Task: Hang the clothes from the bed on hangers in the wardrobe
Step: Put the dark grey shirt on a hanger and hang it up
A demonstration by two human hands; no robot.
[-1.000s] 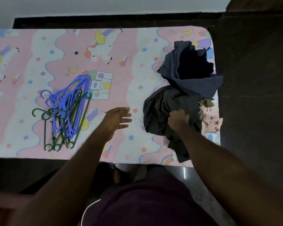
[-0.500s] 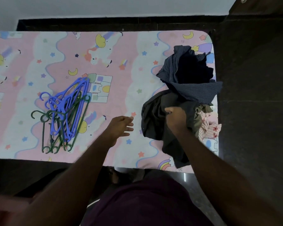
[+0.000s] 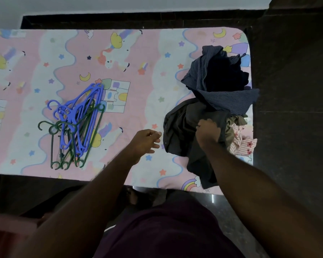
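Two hands are over the right end of the bed (image 3: pixel 138 53). The right hand (image 3: pixel 208 132) has its fingers curled into a bunched fold of the dark garment (image 3: pixel 179 131) and holds it at the top of the near part of the pile. A second ago that hand lay lower on the same cloth; now the fold is gathered tighter under it. The left hand (image 3: pixel 145 143) has drifted rightward across the sheet. Its fingers were spread flat before and are now loosely bent. It holds nothing, and its tips are just beside the garment's left edge without touching it.

I take this to mean the first garment has been picked from the pile and is about to be lifted free, with the left hand coming in to help spread it. Nothing has been hung yet.

No real container shows, and the wardrobe is out of view. The bed carries everything. The clothes are heaped at its right end: the dark garment is nearest, a striped shirt (image 3: pixel 231 99) lies behind and partly over it, and a pink floral piece (image 3: pixel 242 142) is tucked at the right edge. The hangers (image 3: pixel 76 125), blue ones lying on green, sit in a loose stack well apart to the left, untouched.
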